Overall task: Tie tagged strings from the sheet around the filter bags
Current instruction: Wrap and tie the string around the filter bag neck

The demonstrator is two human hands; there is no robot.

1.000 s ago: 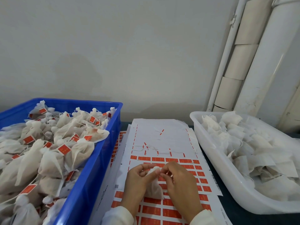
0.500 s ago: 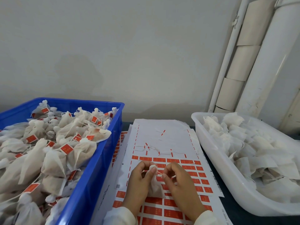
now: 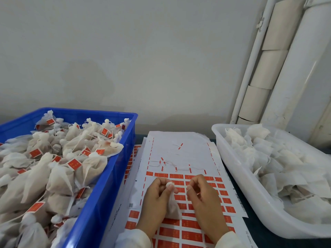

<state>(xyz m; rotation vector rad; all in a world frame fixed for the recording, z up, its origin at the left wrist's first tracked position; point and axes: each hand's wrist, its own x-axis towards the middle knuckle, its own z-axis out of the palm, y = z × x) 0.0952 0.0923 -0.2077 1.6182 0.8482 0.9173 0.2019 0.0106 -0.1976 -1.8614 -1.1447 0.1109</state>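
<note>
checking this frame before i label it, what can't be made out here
Head view only:
- String between left hand and right hand: too thin to trace.
- Knot at neck of filter bag: hidden by the fingers.
- Print on the sheet tags: too small.
- Blue crate and white tub: cut off by frame edges.

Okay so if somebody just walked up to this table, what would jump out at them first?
Probably the blue crate on the left, heaped with tied filter bags carrying orange tags. In the middle, the left hand pinches the gathered neck of one filter bag while the right hand works beside it, over a white sheet lined with orange tags. On the right sits a white tub of untied bags.
</note>
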